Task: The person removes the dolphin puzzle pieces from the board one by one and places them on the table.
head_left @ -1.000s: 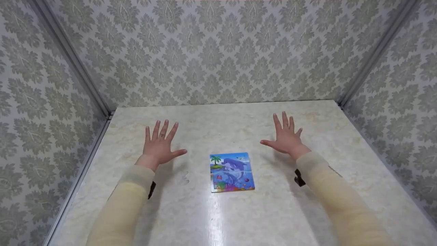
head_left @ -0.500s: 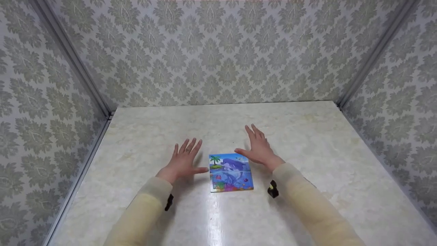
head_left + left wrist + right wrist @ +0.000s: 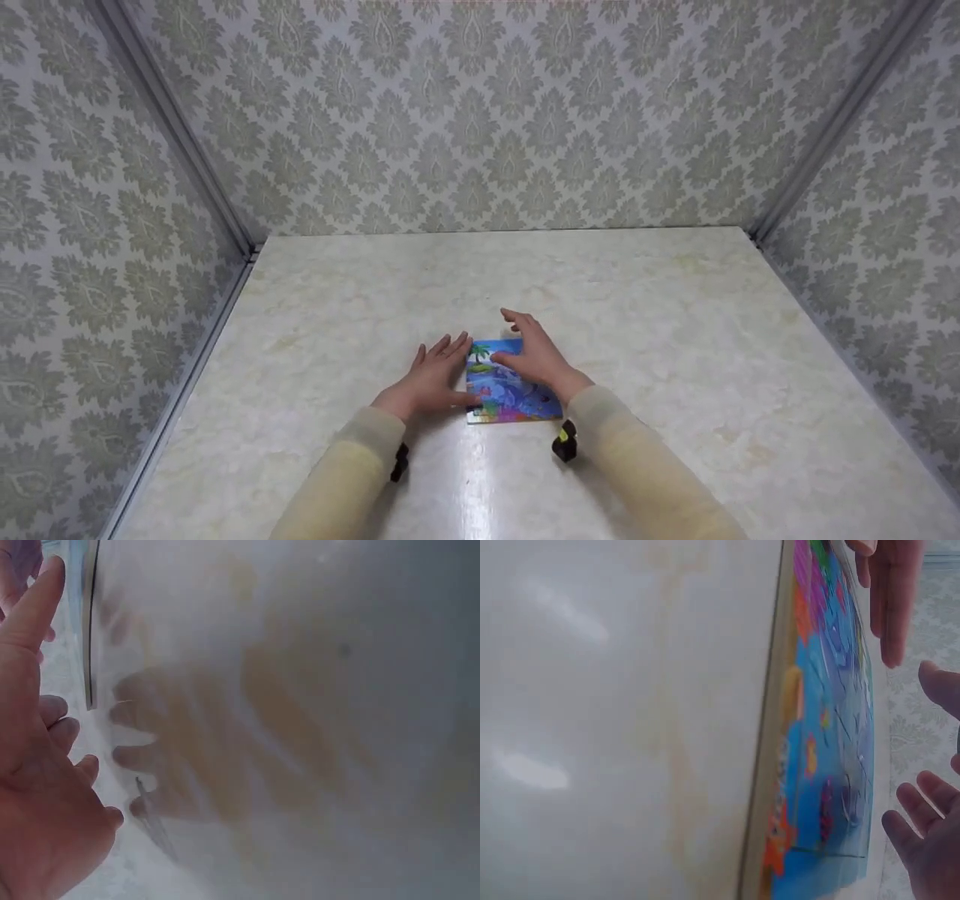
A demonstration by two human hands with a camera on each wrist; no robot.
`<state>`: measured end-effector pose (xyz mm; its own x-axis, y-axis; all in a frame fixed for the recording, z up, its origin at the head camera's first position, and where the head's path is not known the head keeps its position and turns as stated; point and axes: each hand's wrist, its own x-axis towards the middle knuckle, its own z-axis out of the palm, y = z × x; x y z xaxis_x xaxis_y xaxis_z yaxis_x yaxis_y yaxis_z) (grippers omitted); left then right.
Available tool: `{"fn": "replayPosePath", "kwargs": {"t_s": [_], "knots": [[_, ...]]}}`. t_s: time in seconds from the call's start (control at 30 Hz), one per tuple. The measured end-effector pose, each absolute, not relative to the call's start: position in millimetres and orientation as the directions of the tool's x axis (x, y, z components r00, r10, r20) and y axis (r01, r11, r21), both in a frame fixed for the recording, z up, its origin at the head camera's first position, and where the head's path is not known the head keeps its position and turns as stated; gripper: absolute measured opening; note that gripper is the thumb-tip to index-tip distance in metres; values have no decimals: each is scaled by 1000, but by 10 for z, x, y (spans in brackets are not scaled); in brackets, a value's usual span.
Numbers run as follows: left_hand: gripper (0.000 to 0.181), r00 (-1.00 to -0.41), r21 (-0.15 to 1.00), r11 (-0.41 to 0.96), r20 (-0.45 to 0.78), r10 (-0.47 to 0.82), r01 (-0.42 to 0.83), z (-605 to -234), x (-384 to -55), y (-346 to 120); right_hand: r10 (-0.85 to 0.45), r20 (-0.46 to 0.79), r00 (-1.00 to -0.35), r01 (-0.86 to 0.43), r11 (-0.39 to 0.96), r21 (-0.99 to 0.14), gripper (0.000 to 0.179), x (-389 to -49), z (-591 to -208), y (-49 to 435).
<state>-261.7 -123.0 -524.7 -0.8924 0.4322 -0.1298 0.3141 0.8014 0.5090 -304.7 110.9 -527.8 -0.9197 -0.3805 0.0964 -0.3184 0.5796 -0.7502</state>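
A small square jigsaw puzzle (image 3: 514, 405) with a dolphin, palm tree and sea picture lies flat on the table. In the right wrist view the puzzle (image 3: 829, 757) shows its cut lines and a thin board edge. My left hand (image 3: 433, 381) is at the left side of the puzzle, fingers straight and the thumb over its lower left edge. Over the puzzle's upper right part, my right hand (image 3: 541, 360) hovers with loosely bent fingers and hides some of the picture. The left wrist view shows my left hand (image 3: 52, 787) spread beside the puzzle's edge (image 3: 90, 637).
The pale marbled table (image 3: 675, 315) reaches back to a patterned wall (image 3: 480, 135), with similar walls on both sides. A dark wrist device (image 3: 565, 441) hangs under the right sleeve. Light glares off the tabletop in front of the puzzle.
Both hands have come inward from either side, the left to the puzzle's left edge and the right over its upper right part. The puzzle has stayed in its place on the table.
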Motion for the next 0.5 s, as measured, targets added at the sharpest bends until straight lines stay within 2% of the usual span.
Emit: {"fn": "replayPosePath", "kwargs": {"t_s": [0.17,0.5], "knots": [[102,-890,509,796,-117,441,328,-5311,-2617,-1216,-391,95,-916,-320,566,-760,68,-3022,-5343,1037],[102,-887,521,792,-133,442,317,-5319,-2610,-1208,-407,28,-913,-309,646,-698,44,-3019,-5370,980]]}}
